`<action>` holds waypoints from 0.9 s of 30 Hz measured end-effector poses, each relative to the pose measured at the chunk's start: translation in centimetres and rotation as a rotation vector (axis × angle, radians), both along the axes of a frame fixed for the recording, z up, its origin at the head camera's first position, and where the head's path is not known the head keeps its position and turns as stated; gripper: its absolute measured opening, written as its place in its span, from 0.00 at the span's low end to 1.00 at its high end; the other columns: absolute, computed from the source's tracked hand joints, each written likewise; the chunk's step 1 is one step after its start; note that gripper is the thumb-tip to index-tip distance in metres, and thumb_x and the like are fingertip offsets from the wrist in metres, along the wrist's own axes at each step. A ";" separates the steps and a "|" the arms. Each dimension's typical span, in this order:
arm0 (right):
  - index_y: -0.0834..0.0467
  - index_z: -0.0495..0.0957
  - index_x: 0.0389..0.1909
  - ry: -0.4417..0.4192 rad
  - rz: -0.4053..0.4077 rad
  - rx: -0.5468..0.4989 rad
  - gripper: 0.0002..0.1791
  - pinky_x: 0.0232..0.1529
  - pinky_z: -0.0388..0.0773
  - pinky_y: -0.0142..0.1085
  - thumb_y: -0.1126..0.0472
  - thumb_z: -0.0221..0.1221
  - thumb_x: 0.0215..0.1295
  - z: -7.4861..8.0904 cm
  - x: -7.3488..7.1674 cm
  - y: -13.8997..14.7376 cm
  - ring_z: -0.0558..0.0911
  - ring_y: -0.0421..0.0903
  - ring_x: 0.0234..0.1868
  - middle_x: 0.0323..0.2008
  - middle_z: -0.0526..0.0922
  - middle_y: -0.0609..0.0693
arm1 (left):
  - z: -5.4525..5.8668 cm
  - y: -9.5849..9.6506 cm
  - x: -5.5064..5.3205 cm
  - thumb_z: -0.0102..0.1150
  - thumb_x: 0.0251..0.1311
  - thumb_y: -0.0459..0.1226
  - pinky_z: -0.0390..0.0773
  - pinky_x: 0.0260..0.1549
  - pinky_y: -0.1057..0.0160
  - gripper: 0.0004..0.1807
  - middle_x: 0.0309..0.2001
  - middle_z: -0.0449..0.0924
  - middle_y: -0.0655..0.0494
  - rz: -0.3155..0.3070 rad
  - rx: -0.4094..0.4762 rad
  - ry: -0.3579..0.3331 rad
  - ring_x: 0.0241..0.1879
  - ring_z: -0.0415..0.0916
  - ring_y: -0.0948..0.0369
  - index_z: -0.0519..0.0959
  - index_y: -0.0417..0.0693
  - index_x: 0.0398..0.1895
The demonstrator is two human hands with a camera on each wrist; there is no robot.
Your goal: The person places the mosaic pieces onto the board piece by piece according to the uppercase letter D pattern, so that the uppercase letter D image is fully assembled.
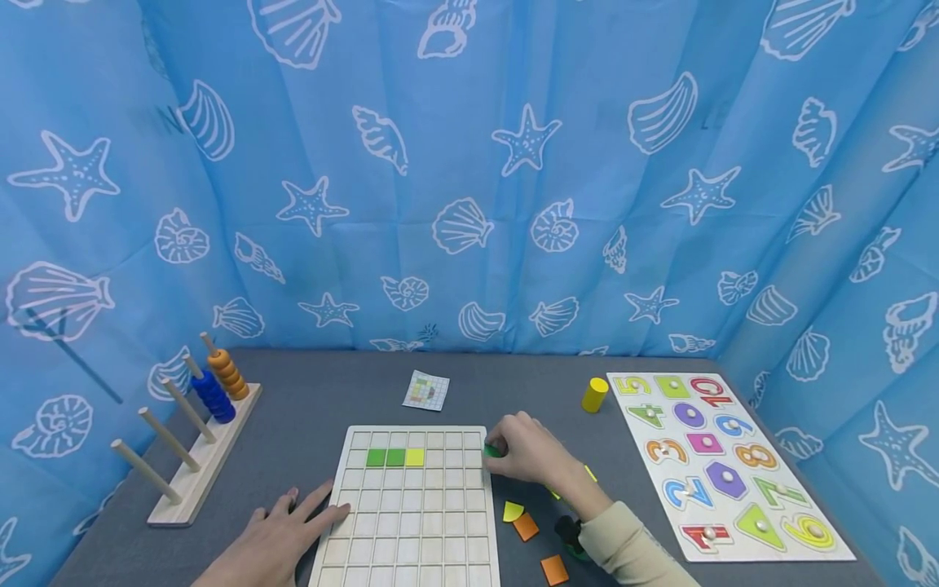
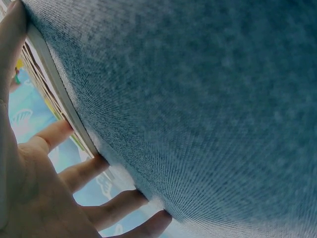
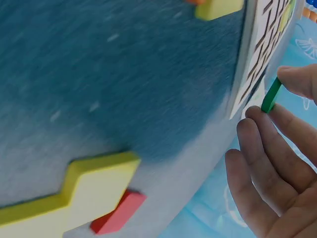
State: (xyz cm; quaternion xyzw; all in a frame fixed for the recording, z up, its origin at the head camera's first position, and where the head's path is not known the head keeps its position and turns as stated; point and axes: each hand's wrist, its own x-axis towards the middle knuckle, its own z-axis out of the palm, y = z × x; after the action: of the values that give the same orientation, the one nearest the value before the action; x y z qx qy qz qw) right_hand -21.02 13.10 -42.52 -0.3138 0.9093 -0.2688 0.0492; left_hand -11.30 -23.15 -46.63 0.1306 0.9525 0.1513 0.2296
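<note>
A pale wooden grid board (image 1: 411,526) lies flat on the grey table. Near its top, two green square tiles (image 1: 385,457) and one yellow square tile (image 1: 414,457) sit side by side in one row. At the board's upper right edge, my right hand (image 1: 531,448) pinches a thin green piece (image 3: 271,95) between thumb and index finger; the other fingers are loosely bent. My left hand (image 1: 275,534) rests at the board's left side with fingers spread, its thumb on the border and its other fingertips on the table (image 2: 198,124).
Loose yellow (image 1: 513,511) and orange pieces (image 1: 525,526) lie right of the board; a red piece (image 3: 118,212) shows beside yellow ones. Behind are a pattern card (image 1: 426,390) and a yellow cylinder (image 1: 595,395). A number puzzle (image 1: 638,424) lies right, a peg stand with rings (image 1: 183,493) left.
</note>
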 end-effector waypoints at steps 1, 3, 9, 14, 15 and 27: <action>0.56 0.74 0.15 0.001 0.003 -0.005 0.15 0.20 0.47 0.26 0.69 0.65 0.57 0.0 0.0 -0.3 0.51 0.33 0.15 0.13 0.54 0.41 | 0.0 0.0 0.0 0.71 0.38 0.74 0.62 0.50 0.14 0.57 0.78 0.60 0.44 0.001 -0.002 0.000 0.69 0.59 0.21 0.68 0.66 0.74; 0.58 0.79 0.19 0.001 0.004 -0.012 0.10 0.19 0.48 0.26 0.68 0.66 0.57 0.1 0.0 -0.8 0.52 0.33 0.14 0.13 0.57 0.41 | -0.1 0.0 0.0 0.71 0.37 0.74 0.62 0.51 0.14 0.57 0.78 0.61 0.44 0.005 -0.006 0.001 0.69 0.59 0.22 0.68 0.67 0.74; 0.61 0.83 0.23 0.014 0.017 -0.006 0.06 0.18 0.49 0.25 0.67 0.66 0.58 0.2 0.0 -2.7 0.52 0.34 0.14 0.13 0.59 0.42 | -0.1 0.0 0.0 0.71 0.36 0.75 0.62 0.50 0.14 0.57 0.78 0.61 0.45 0.008 -0.014 0.004 0.69 0.60 0.22 0.69 0.68 0.74; 0.59 0.81 0.21 0.008 0.029 -0.022 0.07 0.18 0.45 0.25 0.70 0.66 0.56 0.1 0.4 -4.4 0.47 0.33 0.14 0.11 0.53 0.40 | 0.0 0.0 0.0 0.71 0.38 0.74 0.62 0.50 0.14 0.57 0.78 0.60 0.44 -0.004 -0.009 0.005 0.69 0.60 0.22 0.68 0.66 0.74; 0.59 0.81 0.20 0.004 0.034 -0.025 0.08 0.18 0.45 0.25 0.70 0.66 0.55 0.0 0.5 -4.7 0.46 0.33 0.14 0.11 0.52 0.39 | 0.0 0.0 0.0 0.71 0.38 0.74 0.62 0.51 0.14 0.57 0.78 0.60 0.44 -0.003 -0.009 0.004 0.69 0.59 0.22 0.68 0.66 0.74; 0.59 0.88 0.24 -0.019 0.036 0.037 0.03 0.18 0.55 0.23 0.65 0.71 0.54 -1.0 1.1 -7.6 0.58 0.30 0.14 0.13 0.71 0.39 | 0.2 0.2 0.0 0.72 0.38 0.73 0.62 0.52 0.14 0.56 0.78 0.61 0.44 0.005 -0.023 -0.001 0.69 0.60 0.22 0.69 0.65 0.74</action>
State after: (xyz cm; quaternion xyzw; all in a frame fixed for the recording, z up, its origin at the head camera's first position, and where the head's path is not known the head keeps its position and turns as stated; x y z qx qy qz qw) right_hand -19.90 5.53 -43.48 -0.3266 0.9078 -0.2540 0.0686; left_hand -11.30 -22.94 -46.40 0.1256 0.9544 0.1409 0.2312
